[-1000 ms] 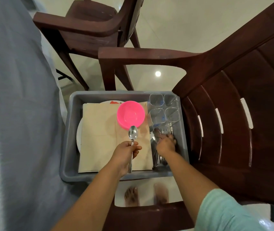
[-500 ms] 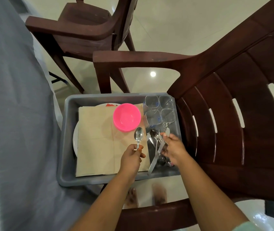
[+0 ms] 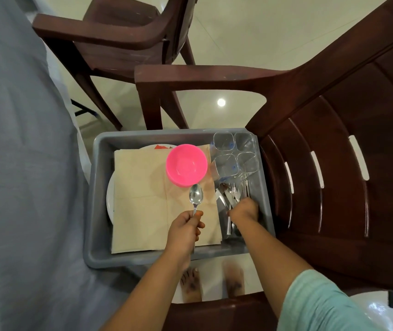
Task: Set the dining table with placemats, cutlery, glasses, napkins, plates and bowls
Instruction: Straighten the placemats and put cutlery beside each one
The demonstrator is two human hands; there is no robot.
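Now we gather cutlery from the tub

We hold a metal spoon [image 3: 196, 196] upright by its handle, our left hand [image 3: 186, 230] curled round it, above the beige napkins [image 3: 143, 201]. Our right hand [image 3: 244, 210] reaches into the loose cutlery [image 3: 230, 195]; its grip we cannot tell. A pink bowl [image 3: 187, 165] and clear glasses [image 3: 235, 152] share the grey tub [image 3: 100, 211] on a brown chair [image 3: 334, 163].

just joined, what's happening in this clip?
A person is picking cutlery from a grey plastic bin resting on a brown plastic chair. The left hand holds a metal spoon upright; the right hand reaches into the loose cutlery pile. A pink plastic bowl, beige napkins and clear square glasses sit in the bin.
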